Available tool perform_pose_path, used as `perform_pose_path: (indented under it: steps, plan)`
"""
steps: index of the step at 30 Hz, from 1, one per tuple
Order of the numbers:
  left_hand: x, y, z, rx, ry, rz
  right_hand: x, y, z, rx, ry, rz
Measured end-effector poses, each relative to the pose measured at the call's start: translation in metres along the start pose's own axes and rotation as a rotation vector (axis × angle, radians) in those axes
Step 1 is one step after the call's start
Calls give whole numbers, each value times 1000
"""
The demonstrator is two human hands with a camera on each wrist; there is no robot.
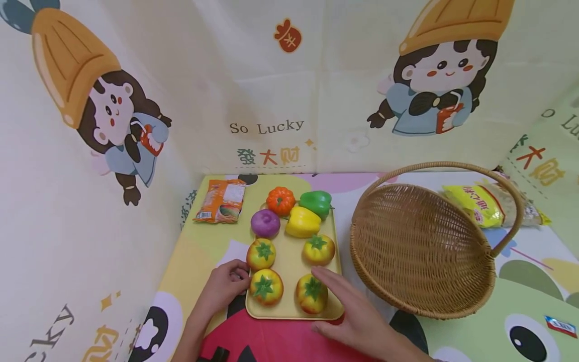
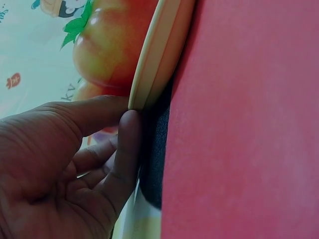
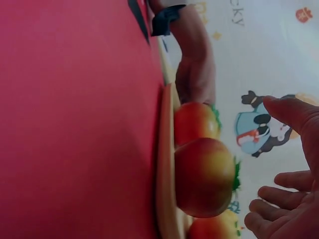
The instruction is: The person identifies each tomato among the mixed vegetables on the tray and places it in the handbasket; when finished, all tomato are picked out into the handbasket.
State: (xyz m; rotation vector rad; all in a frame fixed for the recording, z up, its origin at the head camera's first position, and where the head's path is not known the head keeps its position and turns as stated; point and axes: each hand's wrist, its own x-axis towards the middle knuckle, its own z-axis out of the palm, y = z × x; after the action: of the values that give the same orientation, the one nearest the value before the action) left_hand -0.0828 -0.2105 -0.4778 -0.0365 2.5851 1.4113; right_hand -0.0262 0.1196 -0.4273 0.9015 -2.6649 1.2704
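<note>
A pale yellow tray (image 1: 288, 281) carries several yellow-red tomatoes with green star-shaped tops, one of them the near-right tomato (image 1: 312, 295). Farther back on it are a purple onion (image 1: 265, 223), a small orange pumpkin (image 1: 281, 201), a yellow bell pepper (image 1: 303, 222) and a green bell pepper (image 1: 316, 203). My left hand (image 1: 226, 285) pinches the tray's left rim between thumb and finger, as the left wrist view (image 2: 75, 154) shows. Spread wide, my right hand (image 1: 357, 317) hovers by the near-right tomato, its fingers apart from the fruit (image 3: 204, 177) in the right wrist view.
A wicker basket (image 1: 420, 246) with a tall handle stands tilted right of the tray. Behind it lies a yellow snack bag (image 1: 479, 205). An orange packet (image 1: 221, 201) sits at the back left, and a small blue-red wrapper (image 1: 561, 326) at the right. A printed cloth wall closes the back.
</note>
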Motion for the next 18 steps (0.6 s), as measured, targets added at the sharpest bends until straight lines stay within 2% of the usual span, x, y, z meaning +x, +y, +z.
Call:
perform_pose_path:
  steps: [9,18]
  plan:
    - [0,-1,0,-20,-25,16,8,17,17,80,-31,130]
    - [0,-2,0,-16,-24,24,12,29,24,128,-62,194]
